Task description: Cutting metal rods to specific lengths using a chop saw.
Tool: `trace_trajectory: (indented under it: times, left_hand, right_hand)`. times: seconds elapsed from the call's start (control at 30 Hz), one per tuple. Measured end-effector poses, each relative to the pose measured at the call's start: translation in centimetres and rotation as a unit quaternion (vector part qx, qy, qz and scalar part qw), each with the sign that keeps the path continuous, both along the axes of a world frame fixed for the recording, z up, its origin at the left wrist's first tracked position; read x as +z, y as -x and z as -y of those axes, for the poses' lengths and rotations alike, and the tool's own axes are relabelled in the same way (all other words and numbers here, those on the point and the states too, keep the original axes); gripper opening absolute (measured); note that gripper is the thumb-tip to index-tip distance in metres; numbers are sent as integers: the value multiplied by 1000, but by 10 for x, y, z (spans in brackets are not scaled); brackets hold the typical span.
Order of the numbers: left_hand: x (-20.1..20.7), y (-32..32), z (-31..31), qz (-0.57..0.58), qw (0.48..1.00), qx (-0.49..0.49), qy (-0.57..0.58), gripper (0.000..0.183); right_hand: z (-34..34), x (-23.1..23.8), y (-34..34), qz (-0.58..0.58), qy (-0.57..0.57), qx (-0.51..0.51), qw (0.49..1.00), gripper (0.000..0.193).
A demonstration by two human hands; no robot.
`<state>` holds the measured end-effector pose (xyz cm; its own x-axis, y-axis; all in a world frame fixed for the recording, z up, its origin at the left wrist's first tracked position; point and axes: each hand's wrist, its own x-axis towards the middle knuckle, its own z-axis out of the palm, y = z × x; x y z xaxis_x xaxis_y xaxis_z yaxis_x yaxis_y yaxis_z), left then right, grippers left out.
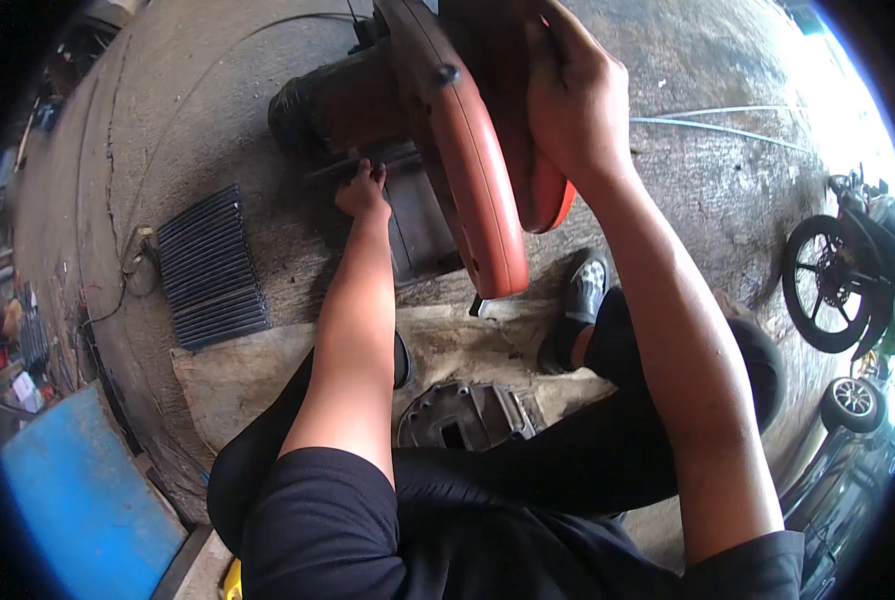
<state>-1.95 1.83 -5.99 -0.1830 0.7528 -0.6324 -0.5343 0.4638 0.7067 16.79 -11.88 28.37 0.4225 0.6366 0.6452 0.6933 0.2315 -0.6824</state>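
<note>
A large red cut-off saw [472,170] with a dark motor housing [332,105] stands on the ground before me, over a dark metal base [417,225]. My right hand [579,110] is at the right side of the saw head, its fingers bent against the dark guard; their tips are partly hidden. My left hand [364,190] reaches under the motor, fingers curled at the edge of the base. What they pinch there is too dark to make out. Left of the base lies a row of dark ribbed metal bars [212,265].
A dark round metal casting [462,415] lies between my legs on a tan cloth sheet [267,375]. Cables [142,250] run across the concrete at left. A blue panel [92,490] is at lower left. At right stand a motorcycle [847,270] and a dark car [847,500].
</note>
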Motion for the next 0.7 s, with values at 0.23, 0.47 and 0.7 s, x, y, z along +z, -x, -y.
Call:
trace_trajectory:
  times: [0.23, 0.47, 0.7]
  left_hand:
    - [38, -35, 31, -67, 995, -71, -14, 43]
    - [61, -14, 32, -218, 964, -150, 43, 56]
    - [-19, 22, -13, -265, 921, -277, -65, 46]
  right_hand:
    - [46, -75, -7, 98, 36, -100, 990, 33]
    - [53, -101, 2, 88, 46, -100, 990, 37]
    - [44, -99, 13, 107, 4, -85, 991, 35]
